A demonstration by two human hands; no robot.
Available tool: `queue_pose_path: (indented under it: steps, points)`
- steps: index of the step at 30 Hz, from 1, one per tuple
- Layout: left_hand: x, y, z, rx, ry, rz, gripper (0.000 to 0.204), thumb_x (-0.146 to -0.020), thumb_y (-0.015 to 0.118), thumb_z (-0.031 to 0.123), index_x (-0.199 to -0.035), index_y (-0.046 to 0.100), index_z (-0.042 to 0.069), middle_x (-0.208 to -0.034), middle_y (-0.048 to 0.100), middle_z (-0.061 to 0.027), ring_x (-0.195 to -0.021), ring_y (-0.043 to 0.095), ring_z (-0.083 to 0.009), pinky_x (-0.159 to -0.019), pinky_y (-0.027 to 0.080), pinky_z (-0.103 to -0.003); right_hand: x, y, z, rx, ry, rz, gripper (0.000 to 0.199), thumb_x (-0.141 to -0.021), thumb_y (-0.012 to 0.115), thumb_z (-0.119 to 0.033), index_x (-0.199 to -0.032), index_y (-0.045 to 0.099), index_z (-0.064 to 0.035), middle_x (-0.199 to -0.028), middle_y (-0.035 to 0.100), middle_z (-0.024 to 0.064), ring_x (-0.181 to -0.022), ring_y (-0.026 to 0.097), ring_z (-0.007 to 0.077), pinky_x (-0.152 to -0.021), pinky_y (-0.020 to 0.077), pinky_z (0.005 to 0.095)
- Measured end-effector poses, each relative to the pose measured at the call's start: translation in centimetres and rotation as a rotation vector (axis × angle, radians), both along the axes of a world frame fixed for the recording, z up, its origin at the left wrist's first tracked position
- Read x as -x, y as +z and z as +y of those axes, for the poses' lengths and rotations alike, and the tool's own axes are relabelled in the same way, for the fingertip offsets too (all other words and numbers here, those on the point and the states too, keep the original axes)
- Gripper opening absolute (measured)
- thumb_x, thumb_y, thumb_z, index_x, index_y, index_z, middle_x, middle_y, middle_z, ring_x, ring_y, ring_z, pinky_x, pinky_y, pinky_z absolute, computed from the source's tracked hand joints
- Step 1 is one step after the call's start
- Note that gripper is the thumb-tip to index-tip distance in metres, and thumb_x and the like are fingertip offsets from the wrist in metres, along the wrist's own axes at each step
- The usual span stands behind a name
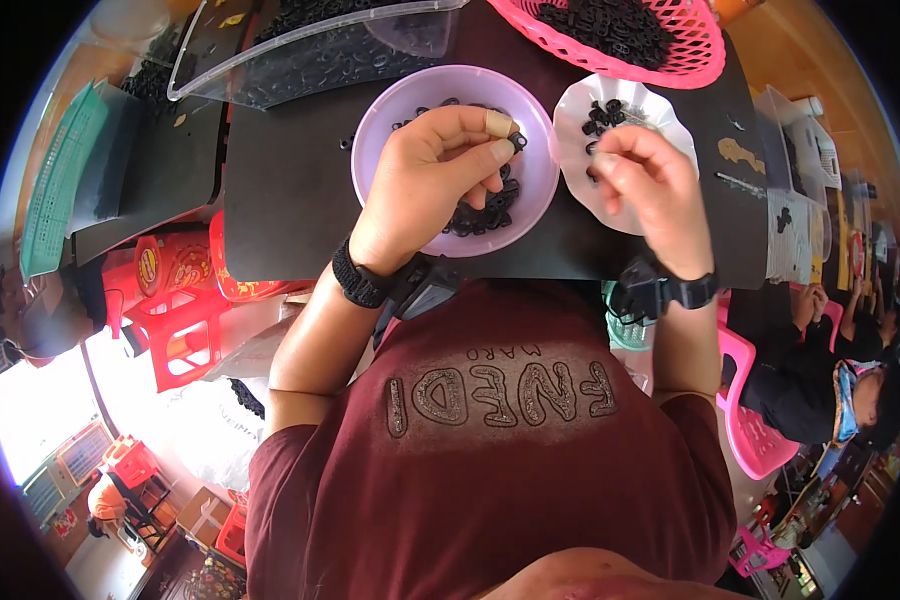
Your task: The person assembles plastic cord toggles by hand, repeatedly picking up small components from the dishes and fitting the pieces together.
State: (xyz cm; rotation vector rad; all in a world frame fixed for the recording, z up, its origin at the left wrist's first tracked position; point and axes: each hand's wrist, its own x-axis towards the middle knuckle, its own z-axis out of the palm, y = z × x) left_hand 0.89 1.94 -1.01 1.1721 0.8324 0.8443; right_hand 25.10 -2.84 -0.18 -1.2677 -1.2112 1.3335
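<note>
A small black ring-shaped part (518, 142) is pinched between the thumb and forefinger of the left hand (432, 180), which is held directly over the lilac plastic bowl (375, 120), apparently so that anything dropped falls back among the heap of black parts (485, 212) lying on the near side of that bowl. A pale tape or cot is worn on one fingertip of this hand, seemingly as protection against the repeated gripping. The right hand (650, 190) is held over the white fluted dish (670, 115) just to the right, its fingers curled and pressed together near the thumb; whether something is pinched there cannot be told, as any piece would be too small to see. A few more black parts (600, 118) are seen on the far side of the dish. The two vessels are set side by side, touching or nearly so, on the dark work mat (280, 190), so each hand has its own container beneath it. A pink mesh basket (705, 50) of black parts is kept at the far edge, and a clear plastic tray (300, 45) to the far left
</note>
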Motion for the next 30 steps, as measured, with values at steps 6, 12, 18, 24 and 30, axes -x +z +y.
queue_pose_path:
  steps: [6, 12, 18, 24, 30]
  points:
    - [0.1, 0.3, -0.1, -0.005, 0.039, -0.055, 0.021, -0.094, 0.064, 0.009, -0.112, 0.062, -0.003, -0.09, 0.067, -0.0048, -0.071, 0.06, -0.0076, -0.061, 0.05, -0.02, 4.7, -0.4, 1.1, 0.055, 0.074, 0.257, 0.018, -0.093, 0.06, -0.014, -0.102, 0.062, 0.0011, -0.087, 0.065, 0.0052, -0.071, 0.062, 0.0096, -0.063, 0.0528, 0.0232]
    - [0.6, -0.4, -0.2, -0.043, 0.065, -0.066, 0.021, -0.094, 0.062, 0.008, -0.112, 0.063, -0.003, -0.092, 0.069, -0.0058, -0.075, 0.062, -0.0082, -0.066, 0.052, -0.022, 5.9, -1.0, 1.6, 0.127, 0.117, 0.299, 0.019, -0.094, 0.058, -0.012, -0.103, 0.062, 0.0041, -0.094, 0.067, 0.009, -0.076, 0.067, 0.014, -0.069, 0.0576, 0.0263]
    - [1.1, -0.5, -0.2, -0.053, 0.091, -0.076, 0.02, -0.095, 0.062, 0.007, -0.112, 0.063, -0.003, -0.092, 0.069, -0.0061, -0.077, 0.063, -0.0087, -0.068, 0.053, -0.022, 6.5, -1.0, 2.1, 0.147, 0.121, 0.317, 0.018, -0.095, 0.057, -0.01, -0.103, 0.062, 0.0045, -0.095, 0.068, 0.0117, -0.078, 0.068, 0.0159, -0.072, 0.0586, 0.0274]
    - [1.3, -0.7, -0.2, -0.098, 0.137, -0.042, 0.018, -0.094, 0.061, 0.003, -0.111, 0.065, -0.003, -0.09, 0.068, -0.0064, -0.079, 0.063, -0.0092, -0.07, 0.053, -0.022, 7.0, -1.0, 2.4, 0.171, 0.119, 0.336, 0.018, -0.095, 0.056, -0.01, -0.102, 0.063, 0.0052, -0.095, 0.069, 0.0131, -0.078, 0.068, 0.0165, -0.072, 0.0585, 0.0274]
    - [1.3, -1.3, -0.3, -0.181, 0.19, 0.032, 0.017, -0.092, 0.063, 0.004, -0.108, 0.066, -0.002, -0.087, 0.07, -0.0052, -0.072, 0.063, -0.0073, -0.066, 0.054, -0.022, 7.1, -1.1, 2.6, 0.196, 0.131, 0.343, 0.019, -0.095, 0.057, -0.011, -0.102, 0.062, 0.0058, -0.093, 0.068, 0.0119, -0.076, 0.068, 0.0164, -0.07, 0.0587, 0.0274]
